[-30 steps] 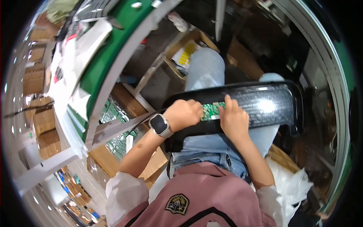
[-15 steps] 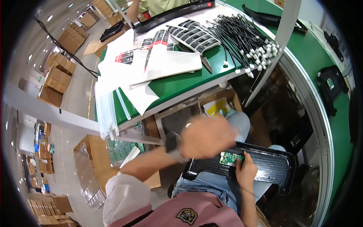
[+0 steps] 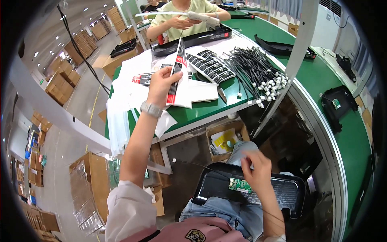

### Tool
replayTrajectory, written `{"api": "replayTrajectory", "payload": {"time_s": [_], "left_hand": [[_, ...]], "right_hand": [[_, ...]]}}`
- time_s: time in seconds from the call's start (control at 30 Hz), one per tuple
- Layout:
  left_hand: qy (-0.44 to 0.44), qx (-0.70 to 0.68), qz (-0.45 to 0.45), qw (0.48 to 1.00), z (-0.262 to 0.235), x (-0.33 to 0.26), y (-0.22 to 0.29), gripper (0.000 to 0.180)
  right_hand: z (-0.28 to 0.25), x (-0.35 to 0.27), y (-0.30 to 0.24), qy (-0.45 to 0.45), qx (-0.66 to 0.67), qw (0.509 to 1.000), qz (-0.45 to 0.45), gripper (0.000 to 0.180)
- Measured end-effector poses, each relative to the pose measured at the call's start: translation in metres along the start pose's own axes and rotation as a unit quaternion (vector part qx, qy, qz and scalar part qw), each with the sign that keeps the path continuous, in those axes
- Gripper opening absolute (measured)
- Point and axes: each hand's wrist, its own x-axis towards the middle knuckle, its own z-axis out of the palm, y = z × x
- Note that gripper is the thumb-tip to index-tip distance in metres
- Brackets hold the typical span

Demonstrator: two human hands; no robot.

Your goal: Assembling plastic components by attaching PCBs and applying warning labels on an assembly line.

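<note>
My left hand (image 3: 161, 84) reaches over the green table and is closed around a strip of black-and-red labels (image 3: 176, 76) on white backing. The strip stands tilted up from the papers. Across my lap lies a long black plastic housing (image 3: 209, 185) with a ribbed part. A green circuit board (image 3: 240, 185) rests in it, and a thin black cable (image 3: 197, 163) runs out leftward to a white connector. My right hand (image 3: 258, 171) hovers just above and right of the board, fingers bent and partly blurred, so whether they pinch anything is unclear.
Black cables with white plugs (image 3: 262, 76) are heaped on the table, beside curved label sheets (image 3: 209, 66) and a blade (image 3: 222, 94). Clear plastic strips (image 3: 119, 131) hang off the left edge. A metal post (image 3: 296, 52) stands right. Opposite, another person's hands hold a white object.
My left hand has moved from above my lap up to the table and taken hold of the label strip. My right hand has lifted off the circuit board. The view has tilted upward.
</note>
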Motion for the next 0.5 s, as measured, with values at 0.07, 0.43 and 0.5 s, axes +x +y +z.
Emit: {"api": "replayTrajectory", "payload": {"time_s": [0.07,0.43,0.5], "left_hand": [[-0.049,-0.004,0.022,0.999,0.026,-0.032,0.019,0.030],[-0.219,0.122,0.134,0.959,0.088,-0.125,0.037,0.037],[-0.225,0.099,0.139,0.959,0.091,-0.124,0.027,0.038]], "right_hand": [[-0.004,0.050,-0.020,0.064,0.029,0.993,-0.094,0.027],[-0.015,0.105,-0.050,0.160,0.012,0.971,-0.176,0.030],[-0.016,0.101,-0.046,0.161,0.049,0.975,-0.149,0.029]]}}
